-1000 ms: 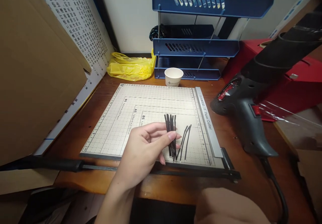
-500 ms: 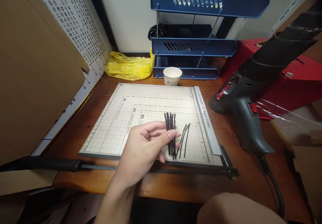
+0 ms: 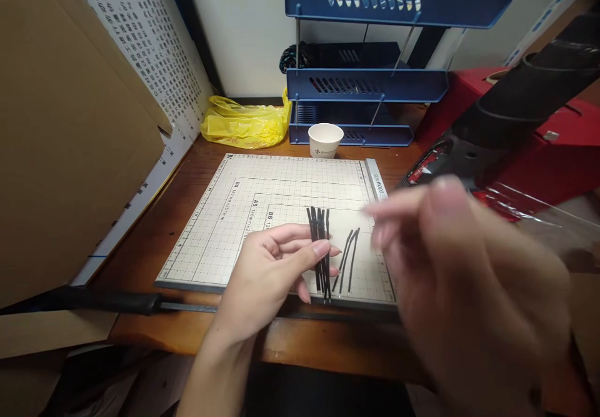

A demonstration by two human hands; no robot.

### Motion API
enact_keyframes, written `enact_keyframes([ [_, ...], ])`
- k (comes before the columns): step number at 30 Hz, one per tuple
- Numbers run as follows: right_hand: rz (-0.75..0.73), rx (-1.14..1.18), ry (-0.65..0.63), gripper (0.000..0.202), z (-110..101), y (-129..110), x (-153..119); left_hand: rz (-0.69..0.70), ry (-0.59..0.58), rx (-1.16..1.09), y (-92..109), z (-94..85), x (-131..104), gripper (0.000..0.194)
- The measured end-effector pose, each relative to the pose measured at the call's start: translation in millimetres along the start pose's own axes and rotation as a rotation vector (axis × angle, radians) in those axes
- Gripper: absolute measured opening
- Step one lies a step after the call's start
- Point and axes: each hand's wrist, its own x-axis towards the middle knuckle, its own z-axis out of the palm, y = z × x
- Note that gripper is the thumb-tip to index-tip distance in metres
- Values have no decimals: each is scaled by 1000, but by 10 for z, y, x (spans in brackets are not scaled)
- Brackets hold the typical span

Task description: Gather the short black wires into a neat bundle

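Note:
Between the thumb and fingers of my left hand (image 3: 262, 276) is a bundle of short black wires (image 3: 319, 222), held roughly upright with several ends fanned out above and below. Just right of the bundle, a few loose black wires (image 3: 353, 261) with pale tips lie on the gridded board of a paper cutter (image 3: 300, 182). My right hand (image 3: 469, 279) is large and close to the camera at the right, smeared by motion. Its thumb and index finger reach towards the board, but whether they pinch anything does not show. It covers the cutter's right end.
A white paper cup (image 3: 325, 143) stands behind the cutter, by a yellow plastic bag (image 3: 244, 123) and a blue tiered tray (image 3: 365, 85). At right, a heat gun (image 3: 506, 117) leans before a red box (image 3: 557, 148). The cutter's handle (image 3: 112, 301) juts left, near cardboard (image 3: 70, 123).
My right hand has come into view from the right, over the heat gun's grip and the cutter's end. My left hand keeps its hold on the bundle; the view has shifted slightly.

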Motion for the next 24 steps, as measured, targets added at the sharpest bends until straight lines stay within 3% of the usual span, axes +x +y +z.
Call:
enact_keyframes([
  [2,3,219,204,28,-24,26,193,12,-9,-9,-11,-12,3,20],
  [4,-2,388,265,8,-59,92,345,14,-3,6,-26,-17,7,21],
  [5,11,397,266,11,-78,129,398,14,3,12,-32,-16,9,21],
  [7,38,285,186,11,-109,192,459,13,10,22,-37,-8,11,22],
  [10,53,79,-64,16,-110,240,465,11,12,56,-35,12,15,23],
  [13,81,127,-337,24,-76,253,432,14,11,97,-35,29,28,26],
  [15,106,208,-447,25,-55,263,415,19,11,111,-35,35,34,29],
  [18,106,223,-450,25,-30,293,407,24,12,123,-18,43,34,32],
  [24,26,150,-340,21,17,329,392,-6,14,119,26,61,37,24],
])
